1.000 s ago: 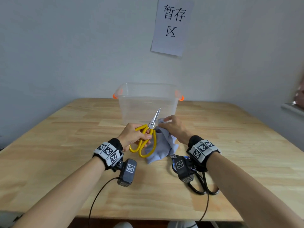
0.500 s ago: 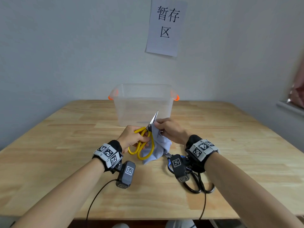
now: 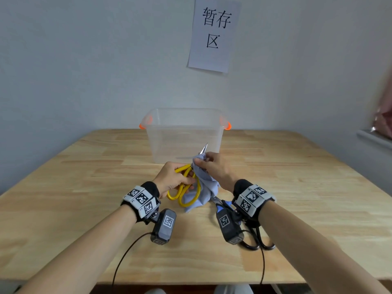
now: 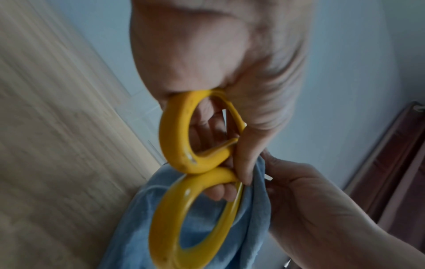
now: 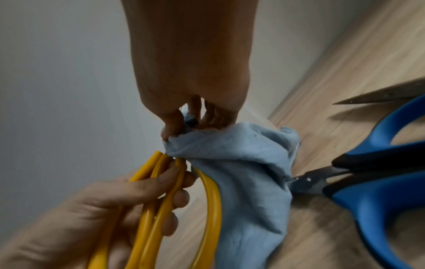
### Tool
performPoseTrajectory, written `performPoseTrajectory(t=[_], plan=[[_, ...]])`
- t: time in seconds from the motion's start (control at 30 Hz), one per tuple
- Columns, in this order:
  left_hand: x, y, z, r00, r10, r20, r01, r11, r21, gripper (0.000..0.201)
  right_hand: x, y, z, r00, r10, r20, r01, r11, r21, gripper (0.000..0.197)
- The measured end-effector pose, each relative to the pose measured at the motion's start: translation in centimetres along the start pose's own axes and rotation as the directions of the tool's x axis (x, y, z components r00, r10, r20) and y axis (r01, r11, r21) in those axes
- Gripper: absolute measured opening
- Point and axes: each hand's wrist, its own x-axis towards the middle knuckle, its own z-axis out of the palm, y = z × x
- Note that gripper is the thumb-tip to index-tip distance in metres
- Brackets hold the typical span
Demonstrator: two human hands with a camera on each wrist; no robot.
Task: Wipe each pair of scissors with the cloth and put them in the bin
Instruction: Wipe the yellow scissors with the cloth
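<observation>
My left hand [image 3: 172, 178] grips the yellow-handled scissors [image 3: 186, 189] by their loops [image 4: 184, 145], blades pointing up and away toward the bin. My right hand [image 3: 212, 165] pinches the light blue cloth [image 3: 203, 187] around the blades, so only the steel tip [image 3: 204, 147] shows above it. The rest of the cloth [image 5: 241, 182] hangs down to the table. A clear plastic bin [image 3: 184, 134] with orange handles stands just behind the hands. Blue-and-black scissors [image 5: 379, 172] lie on the table under my right wrist.
The wooden table [image 3: 297, 187] stretches wide on both sides of the hands. Black scissor loops [image 3: 261, 240] show beneath my right forearm. A paper sign [image 3: 213, 35] hangs on the wall behind the bin. Cables run from the wrist cameras toward the table's front edge.
My right hand has slid the cloth up along the blades, so less bare steel shows. Both hands have risen slightly toward the bin.
</observation>
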Motion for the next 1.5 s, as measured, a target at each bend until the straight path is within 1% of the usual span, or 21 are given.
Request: performPoseTrajectory(t=[0.13, 0.23, 0.27, 0.33, 0.37, 0.4, 0.53, 0.67, 0.8, 0.87, 0.93, 0.97, 1.03, 1.1, 1.13, 1.23, 1.3, 1.37, 1.4, 1.43, 1.5], plan=[[0.0, 0.0, 0.0, 1.000, 0.004, -0.003, -0.004, 1.000, 0.026, 0.020, 0.1, 0.3, 0.1, 0.999, 0.000, 0.035, 0.004, 0.994, -0.112, 0.041], [0.1, 0.2, -0.1, 1.000, 0.006, 0.003, -0.006, 1.000, 0.023, 0.020, -0.1, 0.5, 0.0, 0.999, -0.008, 0.031, 0.010, 0.998, -0.067, 0.044], [0.1, 0.2, -0.2, 1.000, -0.002, 0.010, 0.001, 1.000, 0.020, 0.020, 0.0, 0.7, -0.1, 1.000, -0.001, 0.007, 0.001, 1.000, -0.030, 0.042], [0.1, 0.3, -0.2, 0.999, -0.024, 0.029, 0.023, 0.999, 0.031, 0.021, 0.3, 1.1, -0.3, 0.994, 0.025, -0.104, -0.021, 0.999, 0.039, 0.036], [0.1, 0.2, -0.1, 0.999, -0.034, 0.038, 0.032, 0.999, 0.044, 0.021, 0.3, 1.2, -0.4, 0.987, 0.040, -0.155, -0.030, 0.997, 0.065, 0.036], [0.0, 0.2, -0.1, 0.998, -0.038, 0.041, 0.036, 0.998, 0.054, 0.021, 0.5, 1.3, -0.6, 0.983, 0.056, -0.174, -0.041, 0.995, 0.086, 0.039], [0.2, 0.3, -0.4, 1.000, -0.030, -0.005, 0.030, 0.999, 0.043, 0.017, -0.1, 1.4, 0.2, 0.998, 0.061, -0.032, -0.059, 0.996, 0.060, 0.035], [-0.1, 0.3, -0.5, 1.000, -0.028, 0.008, 0.027, 0.997, 0.066, 0.011, 0.2, 1.2, 0.4, 0.997, 0.064, -0.047, -0.064, 0.998, 0.010, 0.033], [-0.1, -0.2, -0.2, 0.999, -0.045, 0.009, 0.045, 0.996, 0.075, 0.012, 0.9, 1.0, 0.2, 0.986, 0.089, -0.140, -0.078, 0.993, 0.085, 0.036], [0.0, -0.2, -0.2, 1.000, -0.029, -0.007, 0.029, 0.997, 0.065, 0.012, 0.5, 0.9, 0.5, 0.992, 0.104, -0.076, -0.104, 0.995, 0.002, 0.038], [0.1, -0.1, -0.4, 1.000, -0.015, -0.007, 0.015, 0.997, 0.070, 0.014, 0.0, 1.0, 0.7, 0.996, 0.092, -0.005, -0.092, 0.993, -0.073, 0.042], [0.1, -0.1, -0.4, 1.000, -0.016, 0.002, 0.015, 0.997, 0.073, 0.014, -0.1, 0.9, 0.5, 0.996, 0.084, -0.009, -0.085, 0.994, -0.073, 0.042], [0.0, -0.1, -0.2, 0.999, -0.037, 0.016, 0.036, 0.997, 0.065, 0.012, 0.3, 0.9, -0.2, 0.993, 0.087, -0.079, -0.087, 0.996, -0.008, 0.037], [0.0, 0.0, 0.0, 0.999, -0.054, 0.003, 0.054, 0.997, 0.050, 0.013, 0.6, 0.6, -0.4, 0.986, 0.110, -0.127, -0.103, 0.993, 0.054, 0.042], [0.0, 0.0, -0.1, 0.999, -0.053, -0.002, 0.053, 0.997, 0.050, 0.013, 0.6, 0.6, -0.3, 0.987, 0.120, -0.107, -0.116, 0.992, 0.041, 0.042], [0.0, -0.1, -0.5, 1.000, -0.029, 0.011, 0.029, 0.997, 0.066, 0.011, -0.1, 0.5, 0.3, 0.992, 0.126, -0.011, -0.126, 0.987, -0.097, 0.037], [-0.2, -0.1, -0.6, 0.999, -0.040, 0.029, 0.037, 0.996, 0.080, 0.012, 0.1, 0.5, -0.2, 0.992, 0.120, -0.038, -0.122, 0.991, -0.060, 0.039], [-0.3, -0.1, -0.4, 0.998, -0.055, 0.018, 0.054, 0.996, 0.073, 0.014, 0.2, 0.3, -0.3, 0.988, 0.108, -0.105, -0.108, 0.994, 0.005, 0.043], [-0.2, -0.1, -0.4, 0.998, -0.057, 0.011, 0.057, 0.996, 0.063, 0.013, 0.2, 0.2, -0.2, 0.988, 0.111, -0.110, -0.111, 0.994, 0.008, 0.043], [-0.3, 0.0, -0.5, 0.999, -0.053, 0.009, 0.052, 0.997, 0.053, 0.011, 0.1, -0.1, 0.0, 0.990, 0.113, -0.090, -0.114, 0.993, -0.012, 0.042], [-0.3, -0.1, -1.0, 0.999, -0.038, 0.013, 0.037, 0.998, 0.056, 0.012, -0.3, -0.2, 0.4, 0.993, 0.119, -0.015, -0.120, 0.986, -0.120, 0.044]])
